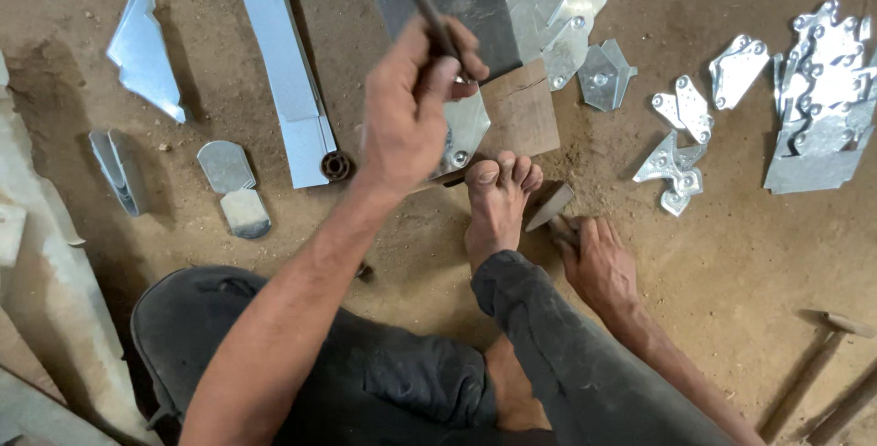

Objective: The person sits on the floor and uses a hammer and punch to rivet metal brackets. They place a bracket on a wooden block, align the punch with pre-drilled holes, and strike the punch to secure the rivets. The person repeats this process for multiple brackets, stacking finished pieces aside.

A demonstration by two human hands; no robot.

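The left hand is raised over the work, fingers closed round a thin dark rod, likely a punch or chisel. The right hand rests low on the dirt floor, fingers pinching a small metal piece beside the bare foot. The foot's toes press on a shiny plate lying on a wooden block, near the middle of the floor.

This looks like the setting-up step between strikes: the rod still has to come down onto the plate.

Riveted brackets are heaped toward the right edge, more lie between, long strips lie left, and a hammer sits at the lower right corner, which the next blow would likely need.
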